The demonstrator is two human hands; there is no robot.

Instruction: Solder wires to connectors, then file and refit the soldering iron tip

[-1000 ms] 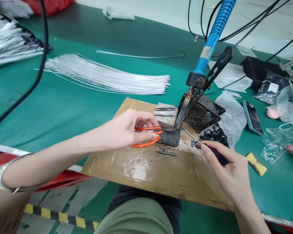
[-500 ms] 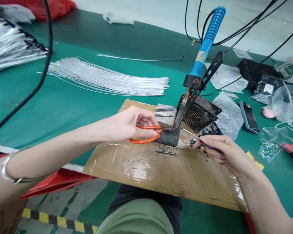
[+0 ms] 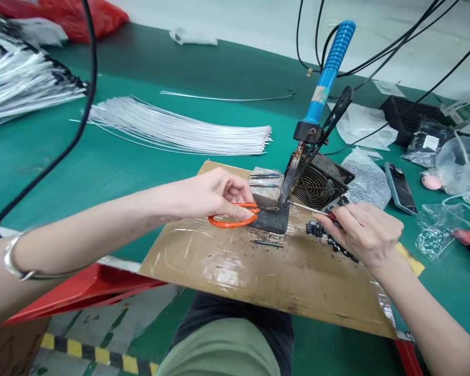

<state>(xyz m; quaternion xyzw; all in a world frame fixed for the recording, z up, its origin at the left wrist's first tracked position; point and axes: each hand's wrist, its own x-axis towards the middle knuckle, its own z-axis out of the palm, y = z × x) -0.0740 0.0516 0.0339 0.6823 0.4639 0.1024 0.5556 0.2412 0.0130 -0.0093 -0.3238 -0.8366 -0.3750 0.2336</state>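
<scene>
My left hand (image 3: 229,197) is closed around the orange handles of a pair of scissors (image 3: 232,223). Their metal end points right, over a dark metal plate (image 3: 272,223). My right hand (image 3: 362,232), back upward, grips a screwdriver (image 3: 303,206) by its mostly hidden handle, which shows some red. The screwdriver's thin shaft reaches left to the lower end of a blue-handled soldering iron (image 3: 317,104), held upright and tilted above the plate. Whether the tips touch the iron, I cannot tell. A loose metal tip (image 3: 267,243) lies in front of the plate.
Cardboard (image 3: 235,277) covers the near table edge. A round-grilled fan (image 3: 317,188) stands behind the iron, and small black pieces (image 3: 329,237) lie under my right hand. White wires (image 3: 180,128) are spread at the back. A phone (image 3: 400,188) and plastic bags lie right; a black cable (image 3: 88,104) hangs left.
My right hand has turned over, its back now upward, and rotated the screwdriver while the shaft stays by the iron's lower end. My left hand keeps the scissors almost still. The view has shifted slightly.
</scene>
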